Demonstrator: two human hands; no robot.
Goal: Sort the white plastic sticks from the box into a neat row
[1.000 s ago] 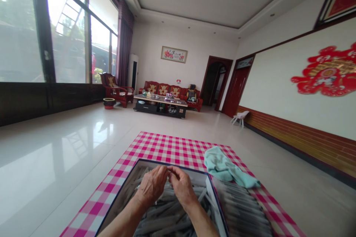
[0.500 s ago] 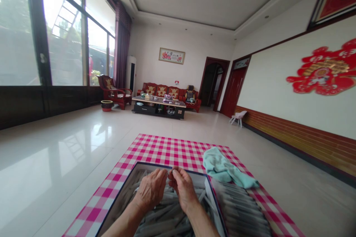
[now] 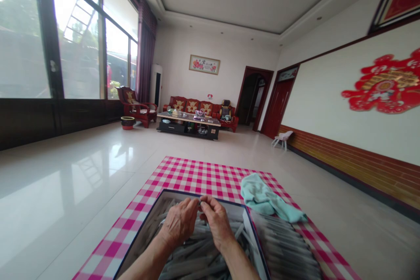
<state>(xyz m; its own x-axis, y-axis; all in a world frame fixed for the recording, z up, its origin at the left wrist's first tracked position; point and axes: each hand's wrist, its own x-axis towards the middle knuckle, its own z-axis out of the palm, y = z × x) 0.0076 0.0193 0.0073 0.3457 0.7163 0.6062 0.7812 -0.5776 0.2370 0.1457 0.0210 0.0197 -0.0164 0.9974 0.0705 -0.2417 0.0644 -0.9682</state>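
My left hand (image 3: 181,222) and my right hand (image 3: 215,219) meet fingertip to fingertip above an open box. Both are closed in a pinch. A tiny dark bit shows between the fingertips, too small to name; the fingers hide the rest. Below them, the box (image 3: 255,241), with a dark blue rim and pale inner walls, holds a jumbled heap of slim grey, partly see-through sticks (image 3: 193,256). Beside its right wall lies a row of similar slim sticks (image 3: 285,247), side by side and blurred.
A pink-and-white checked cloth (image 3: 200,175) covers the table. A crumpled mint-green cloth (image 3: 267,199) lies right of the box, touching the row of sticks. Across the tiled floor stand a low coffee table (image 3: 187,127), a wooden sofa (image 3: 192,104) and a small pink chair (image 3: 282,139).
The camera view has shifted slightly. My hands keep the same pinch above the box, with the fingertips marginally closer together. The box and cloths stay in place.
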